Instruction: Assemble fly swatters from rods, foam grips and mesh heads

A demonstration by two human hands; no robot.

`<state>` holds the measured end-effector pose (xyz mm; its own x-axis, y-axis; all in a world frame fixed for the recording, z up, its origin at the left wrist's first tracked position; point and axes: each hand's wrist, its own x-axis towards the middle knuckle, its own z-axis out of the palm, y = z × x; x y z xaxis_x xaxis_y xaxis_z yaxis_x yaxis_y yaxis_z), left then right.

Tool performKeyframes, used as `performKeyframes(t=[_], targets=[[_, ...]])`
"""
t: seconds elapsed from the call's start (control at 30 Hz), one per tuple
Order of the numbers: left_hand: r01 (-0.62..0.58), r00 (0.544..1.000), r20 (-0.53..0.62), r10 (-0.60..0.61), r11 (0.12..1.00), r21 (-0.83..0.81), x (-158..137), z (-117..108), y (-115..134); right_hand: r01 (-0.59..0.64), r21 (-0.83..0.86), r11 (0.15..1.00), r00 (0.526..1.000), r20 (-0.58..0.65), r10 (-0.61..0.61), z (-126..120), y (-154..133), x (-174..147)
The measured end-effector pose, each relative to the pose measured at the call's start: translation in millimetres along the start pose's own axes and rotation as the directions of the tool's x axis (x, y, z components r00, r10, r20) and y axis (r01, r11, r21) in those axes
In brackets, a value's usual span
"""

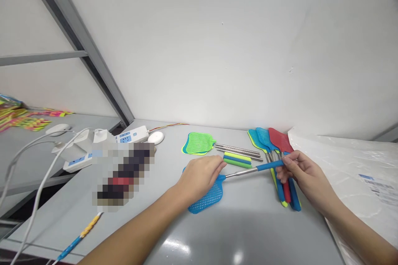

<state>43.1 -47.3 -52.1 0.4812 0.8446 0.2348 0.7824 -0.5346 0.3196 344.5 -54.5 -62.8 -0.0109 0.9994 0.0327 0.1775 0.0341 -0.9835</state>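
Observation:
A blue fly swatter (209, 199) with a telescopic metal rod lies across the front of me. My left hand (201, 176) is closed over the upper part of its mesh head, near the neck; the thumb and the underside of the grip are hidden. At the other end, my right hand (300, 169) pinches the tip of the blue foam handle (270, 165) between thumb and fingers. Just behind the rod lie yellow, blue and green handle sleeves (238, 160). Under my right hand spread several swatters with handles, among them a red one (280, 138).
Green swatter heads (200, 143) and bare metal rods (238, 150) lie at the back. White plastic packaging (360, 174) covers the right side. At left are a power strip (132, 134), a round white device (156, 137), white cables (40, 186) and a blurred dark object (126, 176).

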Motion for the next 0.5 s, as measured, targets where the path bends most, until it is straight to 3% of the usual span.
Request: performKeyframes(t=[0.5], targets=[[0.018, 1.000, -0.020, -0.020, 0.995, -0.095, 1.3, -0.9, 1.3, -0.022, 0.082, 0.996, 0.998, 0.055, 0.018, -2.6, 5.8, 2.4]])
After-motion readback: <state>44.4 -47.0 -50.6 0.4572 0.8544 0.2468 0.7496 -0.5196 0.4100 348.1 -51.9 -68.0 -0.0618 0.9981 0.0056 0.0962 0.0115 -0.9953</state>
